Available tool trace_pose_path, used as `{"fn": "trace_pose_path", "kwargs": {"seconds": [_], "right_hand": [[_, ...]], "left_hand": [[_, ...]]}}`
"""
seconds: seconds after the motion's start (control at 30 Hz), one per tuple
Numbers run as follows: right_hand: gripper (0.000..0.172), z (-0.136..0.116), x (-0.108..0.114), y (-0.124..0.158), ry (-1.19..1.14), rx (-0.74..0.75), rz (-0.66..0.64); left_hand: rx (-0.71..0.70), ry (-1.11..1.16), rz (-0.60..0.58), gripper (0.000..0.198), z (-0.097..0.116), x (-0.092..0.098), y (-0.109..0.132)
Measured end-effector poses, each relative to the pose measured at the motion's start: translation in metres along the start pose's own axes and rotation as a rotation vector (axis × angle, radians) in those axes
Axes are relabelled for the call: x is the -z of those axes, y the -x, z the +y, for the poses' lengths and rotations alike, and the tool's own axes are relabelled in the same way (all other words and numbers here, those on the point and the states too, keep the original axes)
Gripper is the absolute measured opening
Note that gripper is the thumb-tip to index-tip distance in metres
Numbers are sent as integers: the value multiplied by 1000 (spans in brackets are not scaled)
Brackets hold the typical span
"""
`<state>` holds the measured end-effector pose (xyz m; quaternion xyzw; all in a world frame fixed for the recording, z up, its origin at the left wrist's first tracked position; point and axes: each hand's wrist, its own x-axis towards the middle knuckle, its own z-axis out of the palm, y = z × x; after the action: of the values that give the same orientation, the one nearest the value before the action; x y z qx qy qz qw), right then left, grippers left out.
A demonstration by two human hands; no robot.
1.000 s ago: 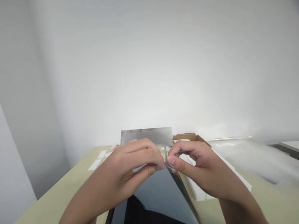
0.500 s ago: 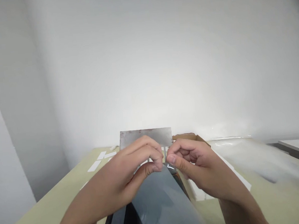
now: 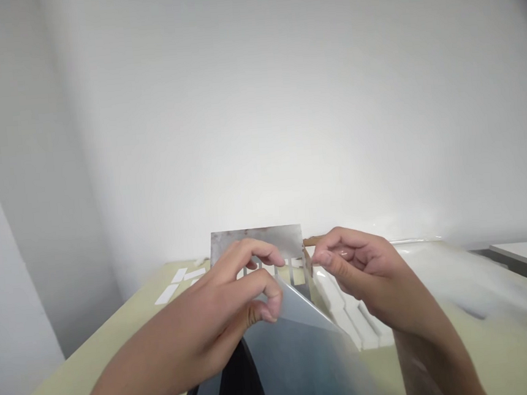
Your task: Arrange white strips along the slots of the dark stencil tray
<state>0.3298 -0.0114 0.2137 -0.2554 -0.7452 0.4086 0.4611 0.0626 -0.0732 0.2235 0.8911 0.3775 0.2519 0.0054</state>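
My left hand (image 3: pixel 199 310) is shut on a corner of a clear plastic film (image 3: pixel 299 317), pinching it between thumb and fingers. The film curves up and away from a glossy black panel (image 3: pixel 236 387), whose near part lies under it. My right hand (image 3: pixel 362 269) hovers to the right of the film, fingers slightly apart, holding nothing. Behind both hands stands a scuffed metal plate (image 3: pixel 258 241) with narrow slots along its lower edge. My left hand hides part of that plate.
The panel rests on a pale wooden table (image 3: pixel 96 341) scattered with white paper strips (image 3: pixel 168 294). White foam blocks (image 3: pixel 348 316) lie to the right, with a cardboard flap (image 3: pixel 313 240) behind and a plastic sheet (image 3: pixel 464 278) farther right. A wall rises behind.
My right hand has moved right and up, away from the film. The film has lifted farther off the black panel, and more of the plate's slots show between my hands.
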Motion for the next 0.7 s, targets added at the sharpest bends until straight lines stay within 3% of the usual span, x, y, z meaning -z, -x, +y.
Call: {"fn": "trace_pose_path", "kwargs": {"seconds": [0.5, 0.7], "right_hand": [[33, -4, 9, -4, 76, -10, 103], [36, 9, 16, -13, 142, 60, 246]], "left_hand": [[-36, -82, 23, 26, 9, 10, 8], [-55, -109, 103, 21, 27, 20, 14]]}}
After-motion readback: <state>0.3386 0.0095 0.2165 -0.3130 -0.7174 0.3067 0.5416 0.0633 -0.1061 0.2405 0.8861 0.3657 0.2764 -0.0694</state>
